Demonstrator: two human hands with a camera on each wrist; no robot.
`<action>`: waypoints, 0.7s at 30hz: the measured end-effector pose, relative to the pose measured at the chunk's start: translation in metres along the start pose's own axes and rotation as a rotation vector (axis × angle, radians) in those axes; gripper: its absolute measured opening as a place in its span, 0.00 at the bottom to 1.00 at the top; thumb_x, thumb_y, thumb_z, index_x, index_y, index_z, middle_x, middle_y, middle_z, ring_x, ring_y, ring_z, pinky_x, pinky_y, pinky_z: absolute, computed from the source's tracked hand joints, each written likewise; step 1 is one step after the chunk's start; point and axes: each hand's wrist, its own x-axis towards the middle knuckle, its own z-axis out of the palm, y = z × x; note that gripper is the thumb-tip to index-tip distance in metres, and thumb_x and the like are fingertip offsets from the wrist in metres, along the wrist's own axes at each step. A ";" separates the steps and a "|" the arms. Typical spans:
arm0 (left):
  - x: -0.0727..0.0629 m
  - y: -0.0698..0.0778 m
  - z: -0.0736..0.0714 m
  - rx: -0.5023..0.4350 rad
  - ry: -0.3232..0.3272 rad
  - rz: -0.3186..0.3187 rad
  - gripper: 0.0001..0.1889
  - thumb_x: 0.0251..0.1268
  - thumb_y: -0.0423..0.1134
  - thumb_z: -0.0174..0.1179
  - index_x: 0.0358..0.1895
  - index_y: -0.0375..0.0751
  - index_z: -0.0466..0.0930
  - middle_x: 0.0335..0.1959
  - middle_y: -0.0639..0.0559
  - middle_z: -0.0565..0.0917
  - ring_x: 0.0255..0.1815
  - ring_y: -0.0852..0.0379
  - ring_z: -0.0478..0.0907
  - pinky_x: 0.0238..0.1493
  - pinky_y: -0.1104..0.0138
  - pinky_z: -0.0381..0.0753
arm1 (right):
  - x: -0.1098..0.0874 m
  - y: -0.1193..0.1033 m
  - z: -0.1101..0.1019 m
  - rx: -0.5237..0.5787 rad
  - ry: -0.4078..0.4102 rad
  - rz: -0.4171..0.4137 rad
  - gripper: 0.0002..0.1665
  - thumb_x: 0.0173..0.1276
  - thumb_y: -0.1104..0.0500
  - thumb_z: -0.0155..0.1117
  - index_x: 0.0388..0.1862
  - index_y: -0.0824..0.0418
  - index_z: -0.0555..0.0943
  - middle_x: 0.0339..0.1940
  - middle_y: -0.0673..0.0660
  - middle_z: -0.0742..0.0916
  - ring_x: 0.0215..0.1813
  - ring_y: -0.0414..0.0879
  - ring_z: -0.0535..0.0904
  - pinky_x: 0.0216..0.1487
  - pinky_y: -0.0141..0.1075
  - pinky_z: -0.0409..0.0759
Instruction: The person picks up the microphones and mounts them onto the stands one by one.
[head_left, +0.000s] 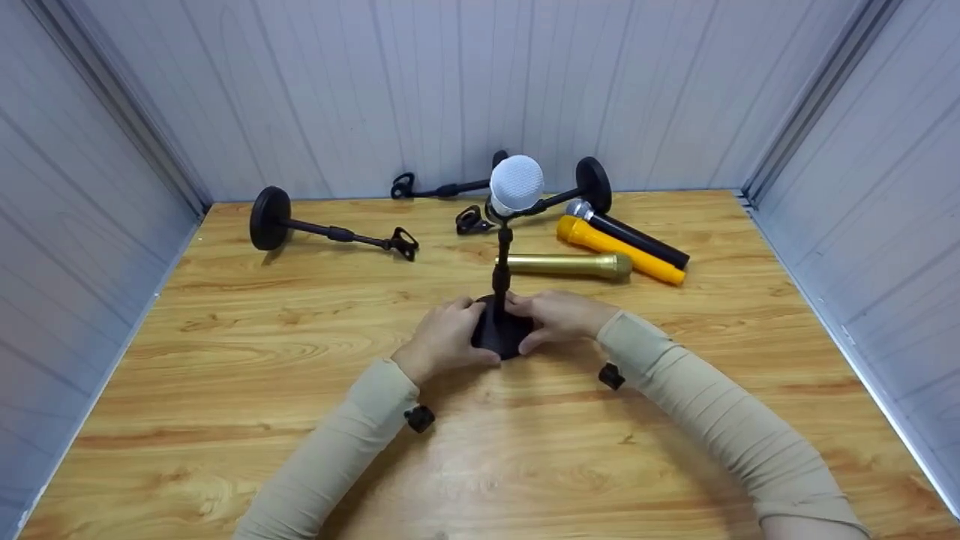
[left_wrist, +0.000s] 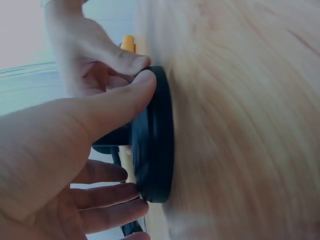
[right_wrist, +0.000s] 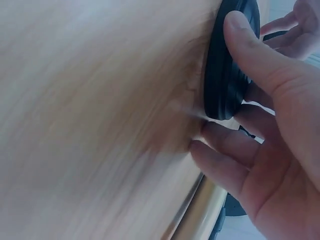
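Note:
A black desktop microphone stand [head_left: 501, 279] stands upright in the head view, with a white-headed microphone [head_left: 517, 184] in its top. My left hand [head_left: 444, 337] grips the left side of its round base [left_wrist: 155, 145], thumb on the near edge and fingertips around the rim. From the other side my right hand [head_left: 562, 319] holds the same base, its thumb [right_wrist: 242, 35] pressed on the rim. In the right wrist view, the lower fingers touch the wooden table [right_wrist: 100, 110] beside the base.
Behind the stand lie a gold microphone [head_left: 570, 265], a yellow microphone [head_left: 619, 249] and a black microphone [head_left: 637, 238]. One black stand [head_left: 330, 233] lies on its side at left; two more, a stand [head_left: 450, 189] and another [head_left: 592, 186], lie by the back wall [head_left: 322, 90].

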 end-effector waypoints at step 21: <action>0.001 -0.026 -0.008 0.096 -0.022 0.003 0.41 0.64 0.55 0.70 0.70 0.28 0.70 0.68 0.30 0.72 0.62 0.33 0.76 0.61 0.46 0.77 | 0.030 -0.030 -0.002 -0.329 0.096 0.087 0.42 0.64 0.40 0.70 0.73 0.57 0.74 0.53 0.67 0.86 0.48 0.61 0.86 0.53 0.52 0.82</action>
